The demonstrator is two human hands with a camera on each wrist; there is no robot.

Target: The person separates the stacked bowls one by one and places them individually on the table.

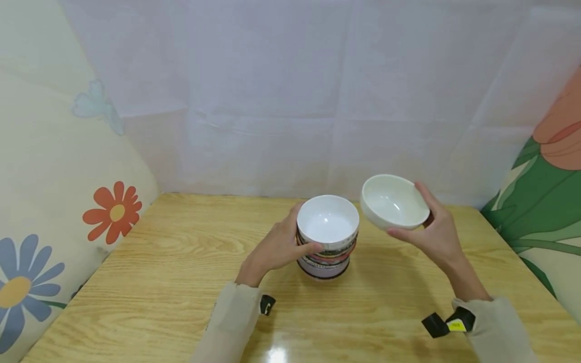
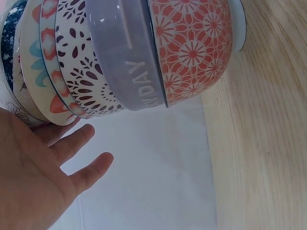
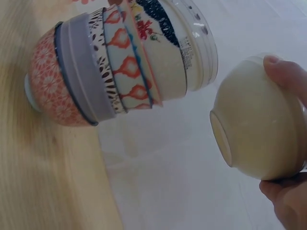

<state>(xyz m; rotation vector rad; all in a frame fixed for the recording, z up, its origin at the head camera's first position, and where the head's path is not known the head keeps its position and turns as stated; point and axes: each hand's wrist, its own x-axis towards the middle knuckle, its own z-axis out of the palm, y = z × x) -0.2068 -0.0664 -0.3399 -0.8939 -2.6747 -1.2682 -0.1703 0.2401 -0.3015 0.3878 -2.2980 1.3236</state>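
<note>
A tall stack of bowls [image 1: 323, 267] stands on the wooden table, topped by a white bowl [image 1: 328, 222]. My left hand [image 1: 278, 243] holds the top of the stack from its left side, thumb across the front below the rim. Its lower fingers spread apart beside the stack in the left wrist view. Up in the air, right of the stack, my right hand [image 1: 437, 233] grips a plain cream bowl [image 1: 394, 204] by its right side, tilted. The right wrist view shows the underside and foot ring of this cream bowl [image 3: 259, 120], apart from the stack.
The stack's bottom bowl [image 2: 194, 45] has a red-orange flower pattern, with a lilac bowl [image 2: 125, 52] nested above it. Behind the wooden table [image 1: 159, 272] hangs a white cloth [image 1: 263, 101]. Flower-printed fabric [image 1: 41, 166] borders the left side, and similar fabric [image 1: 544, 212] the right.
</note>
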